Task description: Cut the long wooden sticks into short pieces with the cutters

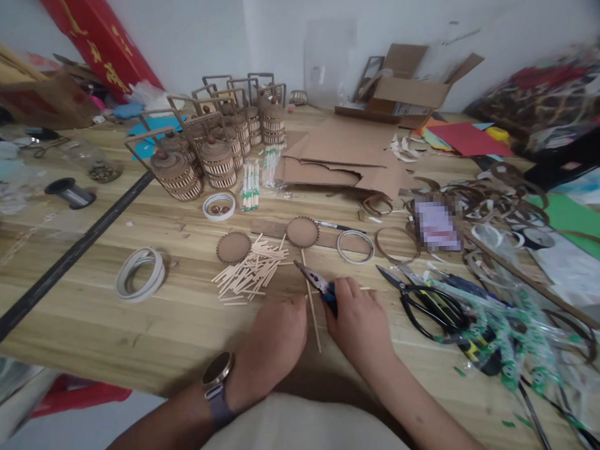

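Observation:
My right hand (360, 323) is closed round the blue handles of small pliers (316, 281), whose jaws point up and left. A thin wooden stick (312, 303) lies on the table between my hands, running away from me just beside the pliers' jaws. My left hand (274, 341), with a watch on its wrist, rests knuckles up by the stick's near end; its fingertips are tucked under and hidden. A pile of short cut sticks (251, 270) lies just beyond my left hand, with two round toothed cardboard discs (233, 246) behind it.
Black scissors (425, 300) and clear wrappers lie to the right. White tape rolls (139, 274) lie to the left. Several small woven lantern-like baskets (212, 159) stand at the back, beside flat cardboard sheets (337, 158) and an open box (406, 91). Cardboard strip rings clutter the right side.

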`<state>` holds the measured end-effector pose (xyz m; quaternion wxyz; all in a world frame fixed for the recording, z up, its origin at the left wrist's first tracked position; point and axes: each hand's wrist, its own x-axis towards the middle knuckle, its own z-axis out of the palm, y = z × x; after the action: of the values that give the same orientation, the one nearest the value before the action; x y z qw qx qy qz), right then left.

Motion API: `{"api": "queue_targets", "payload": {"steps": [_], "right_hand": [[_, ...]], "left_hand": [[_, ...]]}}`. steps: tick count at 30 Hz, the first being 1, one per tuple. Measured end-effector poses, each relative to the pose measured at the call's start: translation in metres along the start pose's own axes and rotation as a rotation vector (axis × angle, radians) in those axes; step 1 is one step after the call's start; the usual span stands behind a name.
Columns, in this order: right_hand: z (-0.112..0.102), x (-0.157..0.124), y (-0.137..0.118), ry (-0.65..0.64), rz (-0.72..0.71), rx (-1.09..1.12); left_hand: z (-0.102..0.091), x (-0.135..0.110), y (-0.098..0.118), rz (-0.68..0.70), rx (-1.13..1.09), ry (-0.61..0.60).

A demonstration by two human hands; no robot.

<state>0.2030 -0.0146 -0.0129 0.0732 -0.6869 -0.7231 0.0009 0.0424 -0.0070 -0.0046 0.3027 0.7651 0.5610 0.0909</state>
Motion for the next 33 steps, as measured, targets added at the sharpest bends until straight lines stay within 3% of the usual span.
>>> {"api": "queue_targets", "payload": {"steps": [2,4,6,9,14,25,28,31,33], "right_hand": [[-0.005,0.003,0.008,-0.024,0.038,0.117],[-0.014,0.005,0.018,-0.096,0.030,0.347],[-0.025,0.005,0.024,-0.204,-0.034,0.559],[-0.037,0.003,0.023,-0.324,-0.143,0.694],[-0.038,0.004,0.013,-0.333,-0.146,0.729],[-0.034,0.009,0.013,-0.394,-0.217,0.835],[-0.027,0.010,0.014,-0.299,-0.271,0.834],[-0.019,0.007,0.013,-0.064,-0.261,0.790],[-0.015,0.003,0.011,0.010,-0.221,0.746]], "left_hand": [[0.000,0.004,-0.007,0.010,-0.111,0.031],[-0.004,0.009,-0.014,0.006,-0.314,-0.013],[-0.008,0.015,-0.018,-0.037,-0.571,-0.138],[-0.013,0.020,-0.016,-0.079,-0.832,-0.329],[-0.015,0.020,-0.004,-0.060,-0.907,-0.478],[-0.010,0.017,-0.006,-0.049,-1.004,-0.601],[-0.009,0.016,-0.007,-0.084,-1.046,-0.597],[-0.006,0.017,-0.007,-0.176,-1.156,-0.477],[-0.002,0.019,-0.007,-0.223,-1.247,-0.388]]}}
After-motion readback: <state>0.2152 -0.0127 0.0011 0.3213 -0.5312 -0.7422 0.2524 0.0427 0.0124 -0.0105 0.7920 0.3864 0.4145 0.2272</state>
